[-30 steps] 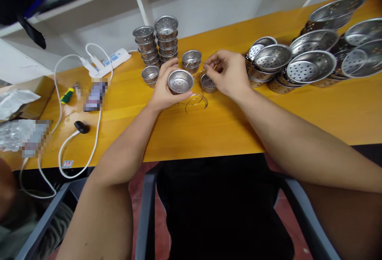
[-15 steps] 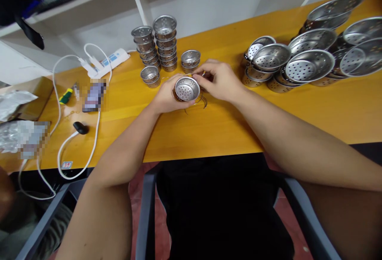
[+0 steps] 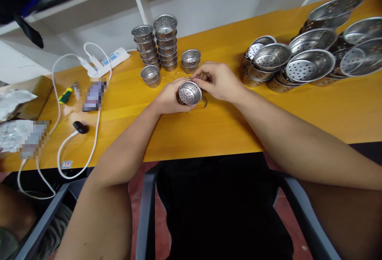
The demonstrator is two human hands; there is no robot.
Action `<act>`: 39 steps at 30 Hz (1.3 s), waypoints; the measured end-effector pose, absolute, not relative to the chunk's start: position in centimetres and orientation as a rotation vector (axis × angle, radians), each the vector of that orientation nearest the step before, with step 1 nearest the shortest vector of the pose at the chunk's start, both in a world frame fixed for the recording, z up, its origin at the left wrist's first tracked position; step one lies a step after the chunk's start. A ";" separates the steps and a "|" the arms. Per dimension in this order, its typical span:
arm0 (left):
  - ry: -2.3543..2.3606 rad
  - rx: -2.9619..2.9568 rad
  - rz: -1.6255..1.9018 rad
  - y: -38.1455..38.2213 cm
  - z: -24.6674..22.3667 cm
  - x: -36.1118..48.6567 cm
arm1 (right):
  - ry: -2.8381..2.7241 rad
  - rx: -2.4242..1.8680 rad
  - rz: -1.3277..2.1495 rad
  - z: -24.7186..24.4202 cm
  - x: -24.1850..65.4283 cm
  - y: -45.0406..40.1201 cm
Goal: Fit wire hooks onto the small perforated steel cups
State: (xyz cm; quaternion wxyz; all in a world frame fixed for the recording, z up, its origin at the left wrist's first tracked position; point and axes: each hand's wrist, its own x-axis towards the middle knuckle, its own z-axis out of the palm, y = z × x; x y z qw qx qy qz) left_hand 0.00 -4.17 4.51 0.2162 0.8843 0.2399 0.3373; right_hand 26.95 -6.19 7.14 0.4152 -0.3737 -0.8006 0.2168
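Note:
In the head view my left hand is wrapped round a small perforated metal cup, its open mouth turned up toward me. At the cup's far rim, my right hand is closed in a pinch on a thin wire, mostly hidden by the fingers. Several thin curved wires lie on the table just right of the cup, partly covered by it. Just beyond the hands stands a short stack of small perforated cups.
Tall stacks of cups and a shorter stack stand behind my left hand. Larger perforated bowls crowd the right. On the left lie a power strip, a phone, a screwdriver and white cables.
The cup has shifted slightly right and toward me in my left hand, and its mouth has tilted. My right hand stays pinched near the rim. More of another person's leg shows at lower left.

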 end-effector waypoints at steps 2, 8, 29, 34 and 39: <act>0.657 2.473 0.990 -4.0 4.3 0.0 | -1.990 -0.972 0.547 6.8 27.0 -5.9; 0.761 2.406 1.180 -2.7 2.9 -0.3 | -1.823 -0.989 0.468 5.7 27.6 -4.3; 0.884 2.313 1.240 -1.8 2.5 -0.8 | -1.786 -0.992 0.486 5.6 27.1 -4.5; 0.871 2.238 1.159 -1.9 1.8 -0.6 | -1.780 -0.989 0.529 5.7 26.7 -4.8; 0.850 2.225 1.169 -1.7 1.5 -0.6 | -1.795 -0.995 0.537 5.7 26.7 -5.1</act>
